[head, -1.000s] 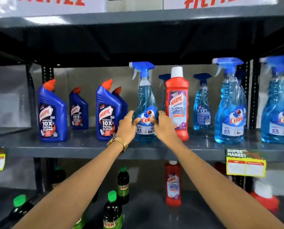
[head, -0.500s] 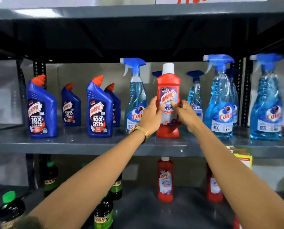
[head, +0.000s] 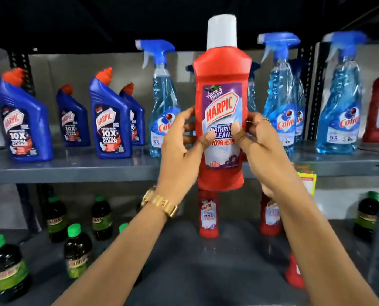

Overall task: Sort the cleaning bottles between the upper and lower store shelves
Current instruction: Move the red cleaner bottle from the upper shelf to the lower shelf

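Before upper shelf point(head: 73, 167), red Harpic bottle point(head: 220, 85) upright, pinched between both hands' fingers point(head: 208, 136).

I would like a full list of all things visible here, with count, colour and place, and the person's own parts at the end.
Red Harpic bottle: one, red with white cap, held up in front of the upper shelf.
Blue Harpic bottles: four, blue with orange-red caps, upper shelf, left.
Colin spray bottles: at least four, clear blue liquid, blue triggers, upper shelf, middle and right; more are partly hidden.
Upper shelf: one, grey.
Small red Harpic bottles: at least two, lower shelf, middle.
Dark bottles: about seven, green caps, lower shelf, left and far right.
Price tag: one, yellow, shelf edge, right.
Watch: one, gold, left wrist.
Left hand: grips the held bottle.
Right hand: grips it too.
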